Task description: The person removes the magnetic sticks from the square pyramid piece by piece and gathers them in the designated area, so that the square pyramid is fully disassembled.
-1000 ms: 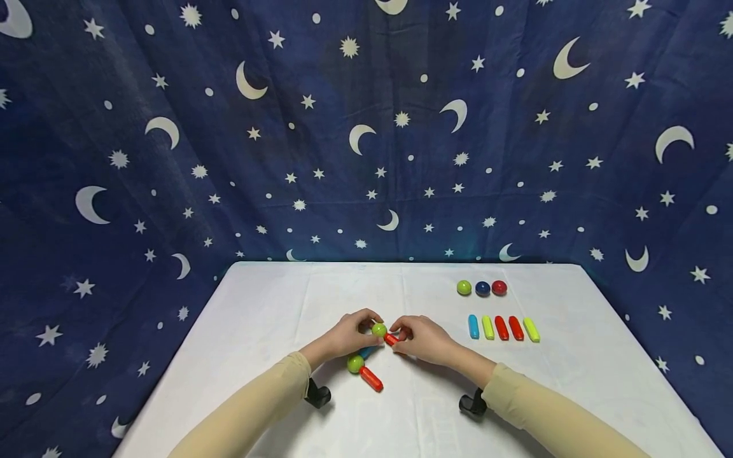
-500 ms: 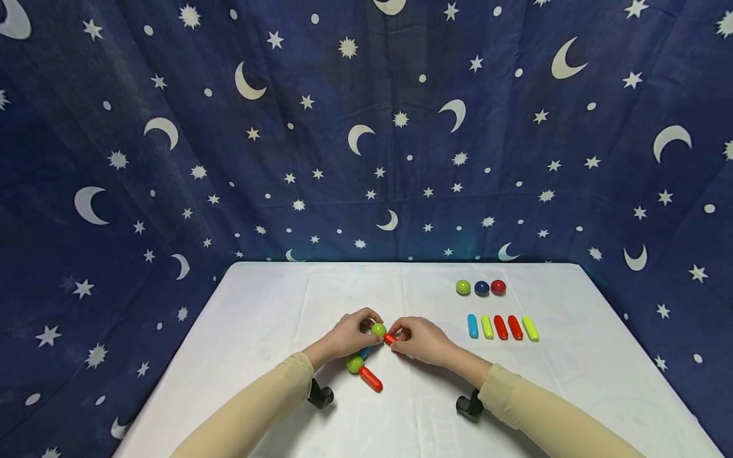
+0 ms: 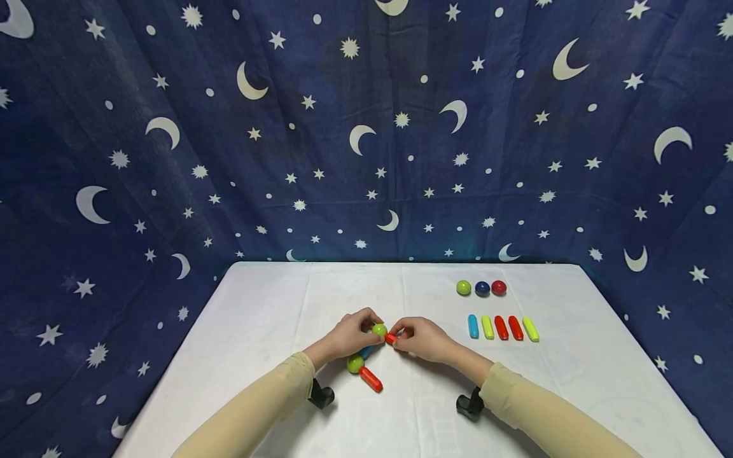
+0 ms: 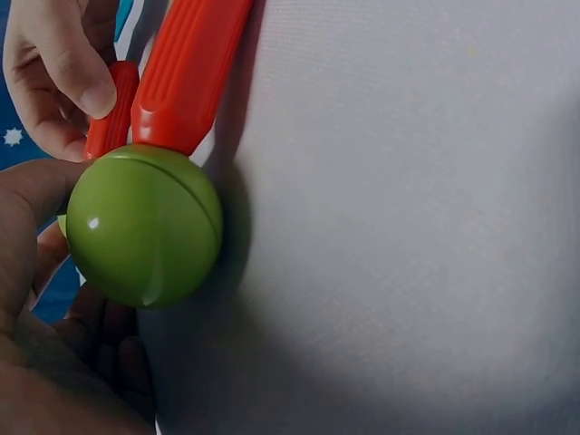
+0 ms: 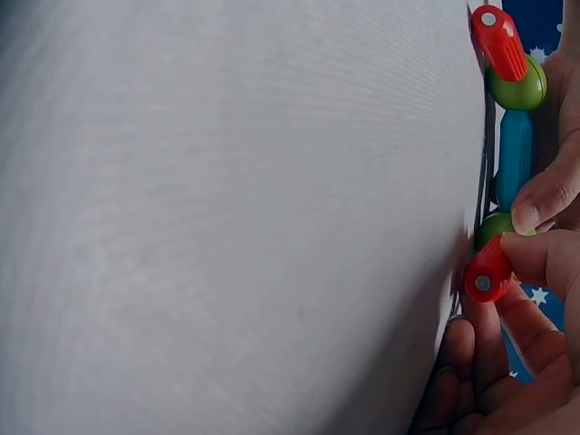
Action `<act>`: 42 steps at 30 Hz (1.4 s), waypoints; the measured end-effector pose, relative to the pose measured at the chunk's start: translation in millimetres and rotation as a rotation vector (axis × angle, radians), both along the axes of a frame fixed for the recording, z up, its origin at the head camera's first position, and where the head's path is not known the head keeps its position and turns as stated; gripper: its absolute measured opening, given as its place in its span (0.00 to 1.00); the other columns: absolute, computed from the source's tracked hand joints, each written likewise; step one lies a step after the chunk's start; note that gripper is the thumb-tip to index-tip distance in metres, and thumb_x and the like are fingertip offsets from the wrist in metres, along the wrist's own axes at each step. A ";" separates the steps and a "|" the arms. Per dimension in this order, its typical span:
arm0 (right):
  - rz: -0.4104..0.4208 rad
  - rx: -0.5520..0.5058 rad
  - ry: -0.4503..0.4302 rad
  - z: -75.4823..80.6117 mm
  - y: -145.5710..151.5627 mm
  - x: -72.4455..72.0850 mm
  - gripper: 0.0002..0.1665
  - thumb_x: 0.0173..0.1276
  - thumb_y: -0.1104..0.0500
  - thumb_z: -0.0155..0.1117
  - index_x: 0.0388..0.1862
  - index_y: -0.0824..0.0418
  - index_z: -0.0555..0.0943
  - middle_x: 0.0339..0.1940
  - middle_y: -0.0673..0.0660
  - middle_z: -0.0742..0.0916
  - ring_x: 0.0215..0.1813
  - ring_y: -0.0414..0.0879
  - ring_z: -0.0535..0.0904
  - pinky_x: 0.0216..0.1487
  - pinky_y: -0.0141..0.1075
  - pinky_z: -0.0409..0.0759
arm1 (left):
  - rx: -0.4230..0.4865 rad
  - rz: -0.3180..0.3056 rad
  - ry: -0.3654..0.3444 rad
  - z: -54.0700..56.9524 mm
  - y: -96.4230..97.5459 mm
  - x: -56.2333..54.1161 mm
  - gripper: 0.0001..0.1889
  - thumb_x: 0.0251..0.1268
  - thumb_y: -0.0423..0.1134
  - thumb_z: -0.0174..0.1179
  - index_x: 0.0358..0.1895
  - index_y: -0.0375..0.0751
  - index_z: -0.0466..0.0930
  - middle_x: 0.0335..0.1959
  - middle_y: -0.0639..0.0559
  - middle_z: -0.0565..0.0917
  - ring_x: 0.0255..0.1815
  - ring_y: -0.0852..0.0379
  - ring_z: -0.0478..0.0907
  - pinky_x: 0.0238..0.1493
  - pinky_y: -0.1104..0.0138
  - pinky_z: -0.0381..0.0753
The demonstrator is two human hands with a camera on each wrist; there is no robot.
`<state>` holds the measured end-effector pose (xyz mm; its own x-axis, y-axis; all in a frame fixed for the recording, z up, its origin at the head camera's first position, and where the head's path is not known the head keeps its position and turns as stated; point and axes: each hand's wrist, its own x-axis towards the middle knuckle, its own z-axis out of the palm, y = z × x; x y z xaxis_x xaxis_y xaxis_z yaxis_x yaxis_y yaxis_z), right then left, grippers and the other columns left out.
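Observation:
My left hand point(image 3: 350, 336) pinches a green ball point(image 3: 379, 329) between thumb and fingers. Just right of it, my right hand point(image 3: 422, 340) holds a short red rod point(image 3: 392, 339) by its sides, its inner end against that ball. A silver disc shows on this rod's outer end in the right wrist view. From the held ball, a blue rod point(image 5: 516, 159) runs to a second green ball point(image 4: 145, 227), partly behind the left hand in the head view. Another red rod point(image 3: 371, 380) sticks out from this second ball, towards the lower right.
At the right of the white table point(image 3: 258, 299), a green ball point(image 3: 464, 288), a dark blue ball point(image 3: 483, 289) and a red ball point(image 3: 499, 288) form a row. Below them lie several loose rods, among them a blue rod point(image 3: 473, 326). A starry curtain point(image 3: 321, 127) hangs behind.
Almost nothing differs. Both hands keep their grips on the green ball and the red rod, with only slight shifts of the right hand and forearm.

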<state>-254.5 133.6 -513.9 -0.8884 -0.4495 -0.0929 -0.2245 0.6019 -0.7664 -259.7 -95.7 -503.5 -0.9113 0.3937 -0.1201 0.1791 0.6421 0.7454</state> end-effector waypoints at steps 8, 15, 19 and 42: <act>0.043 -0.125 -0.082 3.2 9.1 0.7 0.11 0.66 0.61 0.70 0.47 0.54 0.86 0.29 0.52 0.82 0.28 0.45 0.73 0.27 0.34 0.69 | 0.006 -0.021 0.008 1.8 2.5 -0.9 0.14 0.65 0.47 0.71 0.50 0.53 0.81 0.43 0.59 0.82 0.48 0.56 0.75 0.52 0.56 0.73; 0.013 -0.286 -0.183 19.3 39.0 2.3 0.17 0.72 0.56 0.68 0.57 0.57 0.84 0.36 0.60 0.88 0.35 0.56 0.78 0.36 0.42 0.77 | 0.011 -0.024 -0.003 -0.1 2.3 -1.6 0.15 0.65 0.47 0.70 0.52 0.52 0.81 0.44 0.58 0.83 0.46 0.59 0.77 0.52 0.59 0.76; -0.054 -0.319 -0.183 40.5 76.7 3.0 0.22 0.72 0.54 0.69 0.62 0.60 0.82 0.44 0.61 0.88 0.44 0.58 0.80 0.46 0.48 0.77 | 0.024 -0.021 -0.015 -0.3 1.0 -0.9 0.15 0.66 0.47 0.70 0.52 0.51 0.80 0.45 0.57 0.82 0.47 0.58 0.76 0.52 0.59 0.76; -0.579 0.039 -0.186 9.3 278.5 13.3 0.42 0.73 0.40 0.64 0.68 0.73 0.72 0.49 0.66 0.82 0.48 0.56 0.74 0.38 0.39 0.73 | 0.047 -0.035 -0.032 -0.8 -1.1 0.6 0.16 0.66 0.46 0.69 0.53 0.50 0.80 0.45 0.56 0.82 0.47 0.57 0.76 0.52 0.58 0.75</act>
